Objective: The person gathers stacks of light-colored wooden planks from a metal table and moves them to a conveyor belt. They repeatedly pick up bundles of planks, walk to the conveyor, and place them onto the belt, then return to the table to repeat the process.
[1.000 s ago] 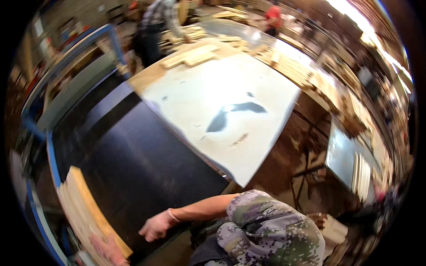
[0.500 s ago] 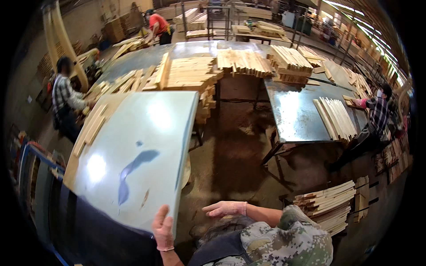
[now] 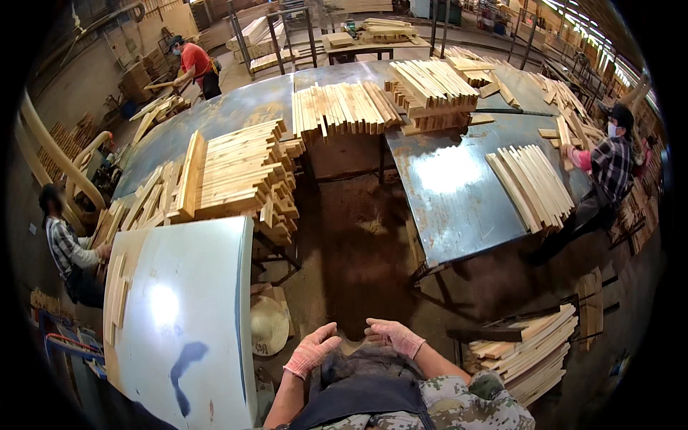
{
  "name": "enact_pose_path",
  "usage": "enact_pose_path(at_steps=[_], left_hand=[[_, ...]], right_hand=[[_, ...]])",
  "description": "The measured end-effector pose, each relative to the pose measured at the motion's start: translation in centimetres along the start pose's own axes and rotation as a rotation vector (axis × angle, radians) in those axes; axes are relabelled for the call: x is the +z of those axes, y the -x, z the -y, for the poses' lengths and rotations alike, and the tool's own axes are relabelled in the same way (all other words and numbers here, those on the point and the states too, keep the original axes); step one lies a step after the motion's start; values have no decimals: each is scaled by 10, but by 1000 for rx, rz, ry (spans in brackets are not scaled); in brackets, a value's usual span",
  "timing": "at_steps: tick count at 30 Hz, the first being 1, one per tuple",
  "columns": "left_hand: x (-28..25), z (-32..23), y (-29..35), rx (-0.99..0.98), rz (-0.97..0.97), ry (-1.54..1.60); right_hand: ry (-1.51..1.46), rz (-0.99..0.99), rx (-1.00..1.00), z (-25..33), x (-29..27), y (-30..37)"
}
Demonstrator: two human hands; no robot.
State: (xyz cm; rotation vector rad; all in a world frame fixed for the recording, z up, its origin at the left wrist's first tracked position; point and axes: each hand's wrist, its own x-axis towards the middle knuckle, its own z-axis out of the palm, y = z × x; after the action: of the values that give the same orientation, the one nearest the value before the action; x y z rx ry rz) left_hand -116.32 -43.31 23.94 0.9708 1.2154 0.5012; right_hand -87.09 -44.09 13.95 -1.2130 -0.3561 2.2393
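Observation:
My left hand, in a pinkish knit glove with the fingertips showing, is held in front of my body with nothing in it. Across a small gap, my right hand is gloved alike and also holds nothing. Both hands have their fingers stretched out towards each other, above my dark apron. Nearest to the left hand is a pale, glossy tabletop with a dark blue smear. Two narrow wood strips lie along its left side.
Stacked wooden strips and more rows of strips line the metal tables ahead. A strip row lies on the right metal table. Strips are piled low at right. Co-workers stand left, far left and right.
My view has turned rightward and up, so the glossy tabletop sits lower and further left. My left hand has come away from its edge, and both hands are now closer together.

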Motion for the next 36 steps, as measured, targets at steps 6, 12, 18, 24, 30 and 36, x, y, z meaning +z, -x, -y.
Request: enact_pose_path(at_steps=[6, 12, 18, 24, 30, 36], left_hand=[[-42, -54, -126, -25, 71, -107], [-83, -147, -273, 134, 212, -402], [-112, -262, -361, 187, 241, -463], [-123, -293, -449, 151, 344, -245], [-138, -337, -545, -19, 242, -99], [-189, -452, -639, 62, 76, -63]], right_hand=[[-470, 295, -51, 53, -47, -72], [-315, -127, -133, 205, -28, -123], [-235, -387, -194, 318, -9, -190], [-271, -239, -82, 391, -17, -281], [-355, -166, -71, 497, -55, -380], [-473, -4, -78, 641, -62, -456]])
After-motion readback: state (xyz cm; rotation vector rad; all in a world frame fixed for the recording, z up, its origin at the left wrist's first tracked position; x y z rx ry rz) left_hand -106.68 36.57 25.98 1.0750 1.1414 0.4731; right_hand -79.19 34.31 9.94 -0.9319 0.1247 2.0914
